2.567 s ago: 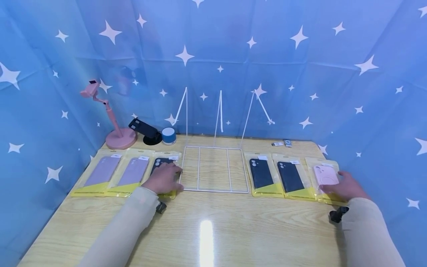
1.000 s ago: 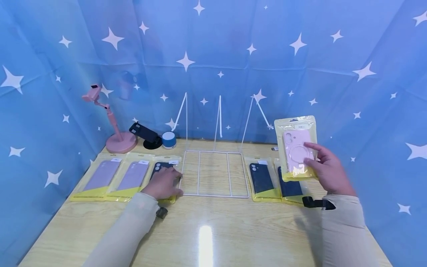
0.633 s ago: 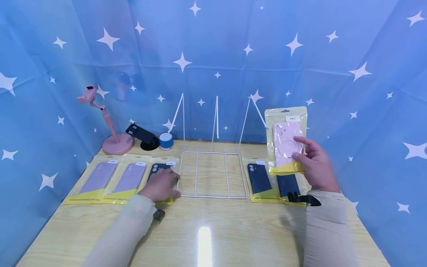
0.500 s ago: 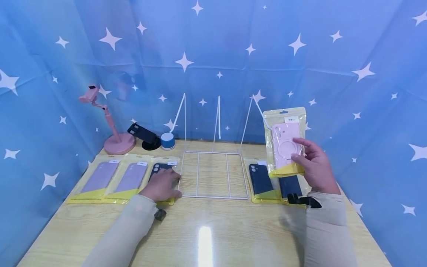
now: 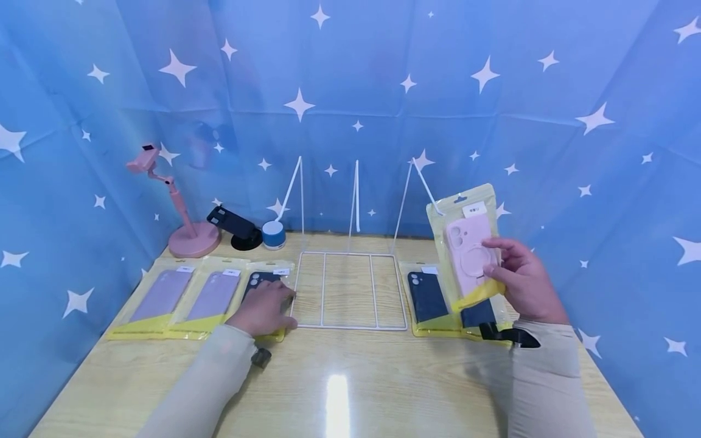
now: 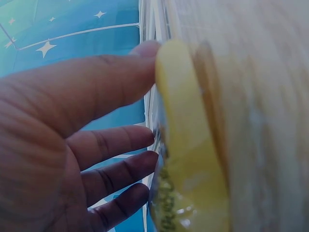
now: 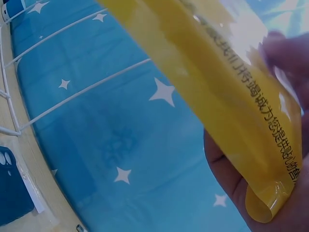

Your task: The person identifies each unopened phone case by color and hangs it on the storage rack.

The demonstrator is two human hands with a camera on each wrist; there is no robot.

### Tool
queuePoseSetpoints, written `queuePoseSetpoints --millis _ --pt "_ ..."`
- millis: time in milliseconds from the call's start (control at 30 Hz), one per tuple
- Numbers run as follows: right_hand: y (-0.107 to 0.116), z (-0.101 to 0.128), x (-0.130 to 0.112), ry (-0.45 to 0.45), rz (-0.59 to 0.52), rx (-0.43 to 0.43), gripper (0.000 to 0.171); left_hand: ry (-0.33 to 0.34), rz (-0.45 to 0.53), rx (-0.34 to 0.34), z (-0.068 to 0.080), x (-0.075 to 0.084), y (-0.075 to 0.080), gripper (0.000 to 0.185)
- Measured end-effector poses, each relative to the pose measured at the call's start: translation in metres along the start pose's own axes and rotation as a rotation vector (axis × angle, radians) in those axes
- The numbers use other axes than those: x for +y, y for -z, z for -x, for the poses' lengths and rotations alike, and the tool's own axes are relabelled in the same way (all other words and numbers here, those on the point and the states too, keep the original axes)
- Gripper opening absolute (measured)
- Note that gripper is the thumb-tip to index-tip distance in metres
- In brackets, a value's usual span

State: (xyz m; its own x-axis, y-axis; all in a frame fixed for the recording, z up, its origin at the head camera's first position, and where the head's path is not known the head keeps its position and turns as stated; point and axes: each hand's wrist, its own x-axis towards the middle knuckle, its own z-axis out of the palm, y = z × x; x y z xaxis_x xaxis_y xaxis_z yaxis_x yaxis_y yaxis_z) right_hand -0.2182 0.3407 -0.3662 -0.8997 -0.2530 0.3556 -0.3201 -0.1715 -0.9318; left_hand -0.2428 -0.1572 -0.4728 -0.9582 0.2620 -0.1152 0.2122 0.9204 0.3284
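Observation:
My right hand (image 5: 528, 280) holds a bagged pink phone case (image 5: 470, 252) by its right side, thumb in front. The clear-and-yellow bag is raised and tilted, its hang hole at the top. It overlaps one bagged dark phone case (image 5: 478, 313) in the head view; another dark phone case (image 5: 427, 297) lies to its left. My left hand (image 5: 264, 306) rests over a bagged black phone case (image 5: 261, 278), partly covering it. In the left wrist view, the left thumb touches the bag's yellow end (image 6: 186, 130), and the other fingers are loosely extended beside it.
A white wire rack (image 5: 350, 328) with three upright hooks stands mid-table. Two bagged purple phone cases (image 5: 164, 295) lie at the left. Behind them stand a pink stand (image 5: 194, 239), a black phone case on a holder (image 5: 234, 222) and a blue-and-white round device (image 5: 274, 235). A starry curtain hangs behind.
My right hand has lifted the bagged pink phone case from the row's right end and carried it left. Lately the bag has tilted and sunk slightly. The left hand has stayed put.

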Motion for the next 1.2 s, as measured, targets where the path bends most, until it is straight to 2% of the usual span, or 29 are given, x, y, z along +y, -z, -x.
queuePoseSetpoints --millis 100,333,533,667,867,1200 --pt "0.004 0.001 0.001 0.002 -0.001 -0.071 0.051 -0.002 -0.001 0.003 0.001 0.000 -0.001 0.067" --pt "0.006 0.004 -0.001 0.004 0.055 -0.158 0.047 0.008 0.007 0.013 0.004 0.001 0.000 0.066" --pt "0.004 0.002 -0.005 0.032 0.008 -0.257 0.049 -0.003 -0.002 0.019 0.004 0.001 0.001 0.066" --pt "0.000 0.003 -0.007 0.059 -0.026 -0.292 0.052 -0.017 -0.006 0.017 0.003 0.000 0.000 0.067" --pt "-0.009 0.004 -0.011 0.081 -0.026 -0.290 0.055 -0.024 -0.001 0.018 0.002 0.001 0.001 0.066" --pt "-0.017 0.003 -0.011 0.046 0.057 -0.243 0.052 -0.039 -0.017 0.026 0.004 0.002 0.002 0.066"
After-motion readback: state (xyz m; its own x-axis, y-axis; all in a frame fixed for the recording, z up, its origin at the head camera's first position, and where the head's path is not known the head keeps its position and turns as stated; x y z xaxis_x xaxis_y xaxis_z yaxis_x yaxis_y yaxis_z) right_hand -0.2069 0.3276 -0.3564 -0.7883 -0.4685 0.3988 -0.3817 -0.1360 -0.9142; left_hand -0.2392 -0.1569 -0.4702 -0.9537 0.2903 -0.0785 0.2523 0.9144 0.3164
